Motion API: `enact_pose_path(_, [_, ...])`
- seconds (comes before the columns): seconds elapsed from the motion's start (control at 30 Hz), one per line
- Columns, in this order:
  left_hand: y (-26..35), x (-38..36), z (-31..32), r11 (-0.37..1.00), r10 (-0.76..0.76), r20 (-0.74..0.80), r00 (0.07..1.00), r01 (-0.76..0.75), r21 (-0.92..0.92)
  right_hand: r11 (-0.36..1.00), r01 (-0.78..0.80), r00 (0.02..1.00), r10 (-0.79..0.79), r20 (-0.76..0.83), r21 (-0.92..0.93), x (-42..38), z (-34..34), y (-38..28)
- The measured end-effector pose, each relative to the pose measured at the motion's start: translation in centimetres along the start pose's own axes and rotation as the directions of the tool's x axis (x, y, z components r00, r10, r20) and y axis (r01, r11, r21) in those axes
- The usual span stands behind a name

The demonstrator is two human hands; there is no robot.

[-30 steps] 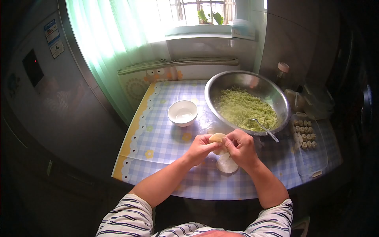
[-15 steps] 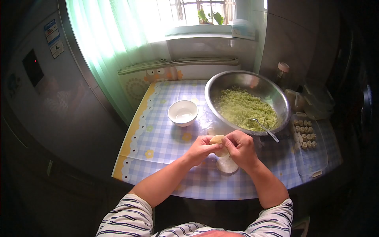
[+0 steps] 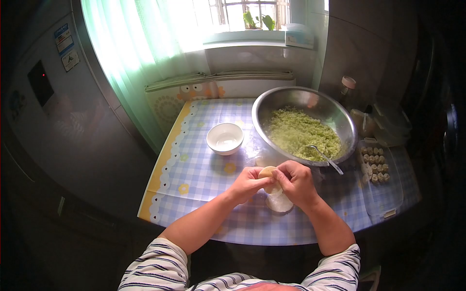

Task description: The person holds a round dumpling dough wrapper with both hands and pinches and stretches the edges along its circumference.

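Between my two hands, a pale round dumpling wrapper (image 3: pixel 266 172) is held up over the near middle of the table. My left hand (image 3: pixel 246 183) pinches its left side between thumb and fingers. The right side is gripped by my right hand (image 3: pixel 297 183), thumb pressed on the dough. Just below my hands, more pale wrappers (image 3: pixel 279 202) lie on the cloth. Beyond them stands a large steel bowl (image 3: pixel 261 114) of chopped green filling (image 3: pixel 301 132), with a metal spoon (image 3: pixel 326 157) resting in it. Whether filling sits inside the held wrapper is hidden.
A small white bowl (image 3: pixel 214 145) stands left of the steel bowl. At the right, a clear plastic box (image 3: pixel 383 201) holds several rows of shaped dumplings (image 3: pixel 374 165). A jar (image 3: pixel 347 86) stands behind. The checked tablecloth (image 3: pixel 194 167) covers the table.
Both hands stay in nearly the same place, with slight finger movement at the wrapper's edge. The bowls and the box have not moved.
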State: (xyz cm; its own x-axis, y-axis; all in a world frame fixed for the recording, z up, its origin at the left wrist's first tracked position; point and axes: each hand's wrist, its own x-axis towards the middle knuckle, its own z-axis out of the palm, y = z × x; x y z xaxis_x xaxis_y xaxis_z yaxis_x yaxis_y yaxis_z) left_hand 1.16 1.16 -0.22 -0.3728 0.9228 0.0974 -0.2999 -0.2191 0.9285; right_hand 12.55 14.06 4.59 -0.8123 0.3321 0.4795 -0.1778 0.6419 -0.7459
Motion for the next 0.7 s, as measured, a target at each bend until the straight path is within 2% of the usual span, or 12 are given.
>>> enact_pose_path(0.47, [0.53, -0.02, 0.53, 1.0, 0.01, -0.055, 0.998, -0.011, -0.011, 1.0, -0.004, 1.0, 0.004, -0.01, -0.027, 0.02, -0.13, -0.23])
enact_pose_path(0.7, [0.22, -0.08, 0.29, 1.0, 0.01, 0.012, 1.0, -0.01, -0.026, 0.999, 0.012, 1.0, -0.012, -0.001, -0.032, 0.01, -0.11, -0.1])
